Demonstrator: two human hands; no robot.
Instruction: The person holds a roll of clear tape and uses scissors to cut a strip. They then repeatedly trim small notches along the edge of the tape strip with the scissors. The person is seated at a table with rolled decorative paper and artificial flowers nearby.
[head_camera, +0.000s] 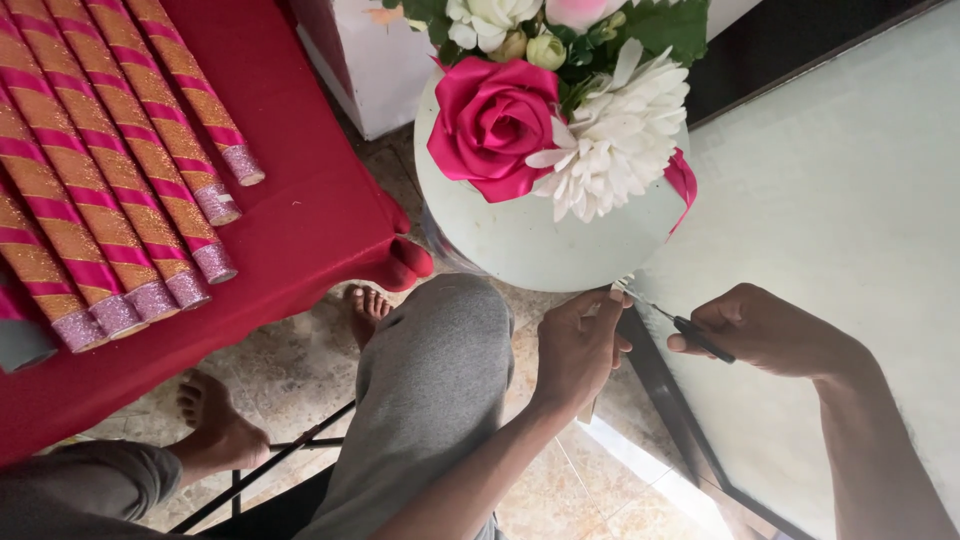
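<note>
**At the lower rim of the pale disc: trimming in hand, flowers already on**

Above both grips: a large pale round board (540, 250), standing over the seated person's grey-trousered knee (430, 390). Its top carries fabric flowers, a magenta satin rose (490, 125) beside a white many-petalled bloom (615, 145), with smaller cream buds and green leaves higher up. A strip of magenta ribbon (682, 180) shows at the right rim. This decoration looks finished.

Well to the left of the grips: a desk under red cloth (310, 200), bearing a row of long tubes (110, 190) wound in magenta and gold glitter bands, capped in silver-lilac. These appear complete and set aside.

Right of the board: a frosted glass panel (850, 220) in a dark frame.

Left hand (580, 345): grip clenched at the board's bottom rim, pinching something small and pale that cannot be made out.

Right hand (765, 330): grip grasping small dark-handled scissors (675, 322), blades pointing towards the left fingers, tips just beside the rim.

Judgement: only a small cut at the bottom rim seems left.

Below: tiled floor (290, 370), bare feet.
</note>
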